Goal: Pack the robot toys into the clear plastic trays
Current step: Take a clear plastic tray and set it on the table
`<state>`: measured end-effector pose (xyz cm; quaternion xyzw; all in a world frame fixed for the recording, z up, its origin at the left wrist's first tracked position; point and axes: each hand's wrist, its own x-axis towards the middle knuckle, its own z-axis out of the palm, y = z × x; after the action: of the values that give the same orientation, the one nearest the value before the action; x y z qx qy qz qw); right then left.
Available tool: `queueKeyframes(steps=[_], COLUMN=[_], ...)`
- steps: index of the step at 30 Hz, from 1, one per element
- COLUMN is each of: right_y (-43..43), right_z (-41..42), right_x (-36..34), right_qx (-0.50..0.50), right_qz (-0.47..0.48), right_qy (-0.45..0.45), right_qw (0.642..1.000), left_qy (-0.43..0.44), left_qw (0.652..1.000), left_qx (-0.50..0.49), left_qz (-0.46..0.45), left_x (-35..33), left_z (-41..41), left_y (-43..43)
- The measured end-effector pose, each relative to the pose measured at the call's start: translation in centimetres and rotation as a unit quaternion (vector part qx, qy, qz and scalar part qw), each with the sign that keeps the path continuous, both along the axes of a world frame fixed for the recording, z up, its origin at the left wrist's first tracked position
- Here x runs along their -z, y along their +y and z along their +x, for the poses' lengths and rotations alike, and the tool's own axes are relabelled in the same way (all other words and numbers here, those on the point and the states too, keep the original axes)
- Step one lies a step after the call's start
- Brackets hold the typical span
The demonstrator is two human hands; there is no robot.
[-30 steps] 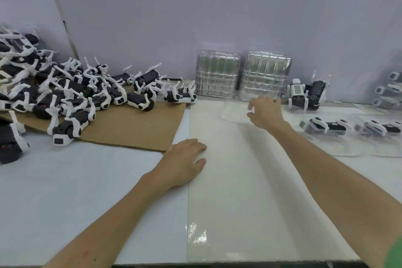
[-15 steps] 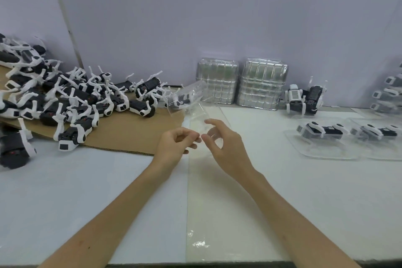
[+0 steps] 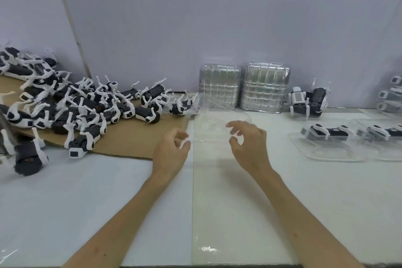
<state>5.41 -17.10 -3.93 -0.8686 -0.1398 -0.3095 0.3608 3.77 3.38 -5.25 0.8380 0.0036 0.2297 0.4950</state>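
A clear plastic tray (image 3: 213,124) hangs tilted just above the white table, between my two hands. My left hand (image 3: 171,148) pinches its left edge with thumb and forefinger. My right hand (image 3: 248,143) holds its right edge with curled fingers. The tray has nothing in it. Several black-and-white robot toys (image 3: 87,111) lie heaped on a sheet of cardboard (image 3: 130,141) to the left. Two more clear trays, one (image 3: 326,137) beside the other (image 3: 382,135), sit at the right, each with a robot toy in it.
Two stacks of clear trays, one (image 3: 219,87) next to the other (image 3: 265,89), lean against the back wall. Beside them stand two robot toys (image 3: 309,100). More packed toys (image 3: 391,93) are stacked at the far right edge. A loose toy (image 3: 28,159) lies at the near left.
My right hand took a clear tray from in front of the stacks and brought it toward me. My left hand lifted off the table and took its other edge; the hands then moved apart.
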Motion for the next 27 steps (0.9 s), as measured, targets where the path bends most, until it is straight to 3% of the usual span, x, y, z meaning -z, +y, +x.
queueKeyframes(steps=[3,6,9,14,18,20,27], right_y=[-1.1,-1.2,-1.0,-0.8,-0.9,-1.0,-0.8], right_z=[0.5,0.6,0.3,-0.3,-0.3,-0.2,-0.1], right_x=[-0.2,-0.2,-0.6,-1.2,-1.2,-1.1,-1.2], right_qx=[0.062,0.084,0.085,0.085,0.051,0.048,0.039], right_qz=[-0.046,-0.034,0.018,0.096,0.144,0.157,0.175], right_qy=[0.038,0.074,0.054,-0.009,-0.017,-0.017,-0.052], right_qw=[0.996,0.993,0.995,0.992,0.988,0.986,0.982], left_qy=[0.019,0.048,0.092,0.046,0.103,0.114,0.002], left_qw=[0.997,0.983,0.976,0.985,0.964,0.963,0.952], left_qx=[-0.026,-0.066,-0.071,-0.055,-0.013,-0.004,-0.071], left_qz=[-0.074,-0.164,-0.184,-0.155,-0.245,-0.245,-0.297], left_x=[0.2,0.1,0.1,-0.9,-1.3,-0.9,-1.6], left_z=[1.1,2.8,4.6,7.7,10.6,11.2,10.4], left_y=[1.4,4.1,6.4,7.4,7.7,7.4,4.7])
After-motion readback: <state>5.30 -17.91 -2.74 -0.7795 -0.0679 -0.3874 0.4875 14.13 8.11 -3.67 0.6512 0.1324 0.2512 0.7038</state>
